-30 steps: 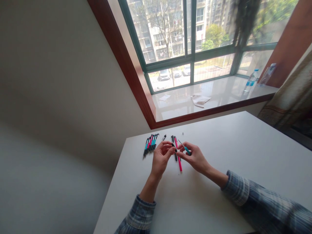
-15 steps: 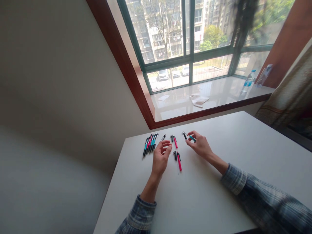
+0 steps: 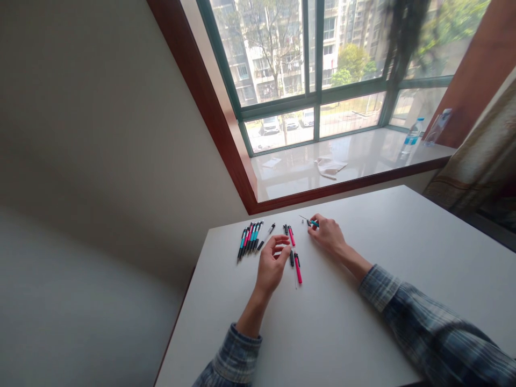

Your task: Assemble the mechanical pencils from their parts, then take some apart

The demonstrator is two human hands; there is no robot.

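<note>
My right hand (image 3: 327,232) pinches a slim teal-handled tool (image 3: 315,223) with a thin pointed shaft. A short black piece (image 3: 308,222) is at its fingertips, close to the tabletop; whether it is still gripped is unclear. Beside it lies a tiny pale part (image 3: 302,221). With loosely curled, parted fingers, my left hand (image 3: 271,266) holds nothing and hovers left of the pen parts. These are two pink barrels, one farther back (image 3: 291,235) and one nearer (image 3: 298,267), with black parts (image 3: 292,259) alongside. A thin clear rod (image 3: 295,280) lies by the nearer barrel.
A row of several teal, pink and black pens (image 3: 248,240) lies on the left of the white table (image 3: 342,322). A white-and-black pen (image 3: 266,237) rests beside them. Behind the table, the windowsill bears a cloth (image 3: 329,167) and bottles (image 3: 411,137).
My right hand has moved away from my left, rightward and back, carrying the black piece and the teal tool. My left hand has released the black piece and stayed almost in place.
</note>
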